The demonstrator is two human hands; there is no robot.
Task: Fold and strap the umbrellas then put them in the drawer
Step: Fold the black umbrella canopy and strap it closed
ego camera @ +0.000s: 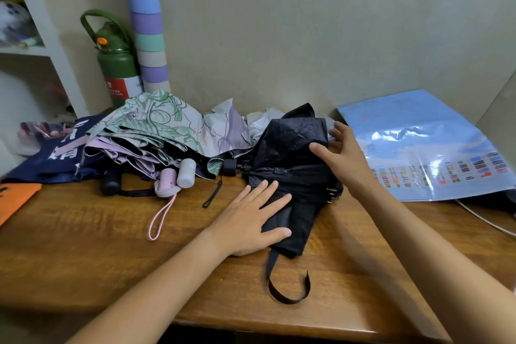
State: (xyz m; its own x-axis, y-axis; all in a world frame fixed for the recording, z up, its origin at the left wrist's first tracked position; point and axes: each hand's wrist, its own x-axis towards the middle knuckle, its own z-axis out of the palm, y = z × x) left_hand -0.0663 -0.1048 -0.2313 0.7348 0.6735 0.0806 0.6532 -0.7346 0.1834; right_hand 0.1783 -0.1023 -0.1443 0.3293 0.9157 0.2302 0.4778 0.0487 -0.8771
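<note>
While both flat, open hands, left hand and right hand, press it, the black umbrella lies crosswise, handle pointing left.

Near the table's back edge, one umbrella lies right of the umbrella pile; the bottle stands behind the pile.

Black umbrella with black strap; another umbrella printed in green and lilac leaves on white; pink wrist loop; dark green bottle; pastel-banded tube; blue poster with flags; brown wooden desk
</note>
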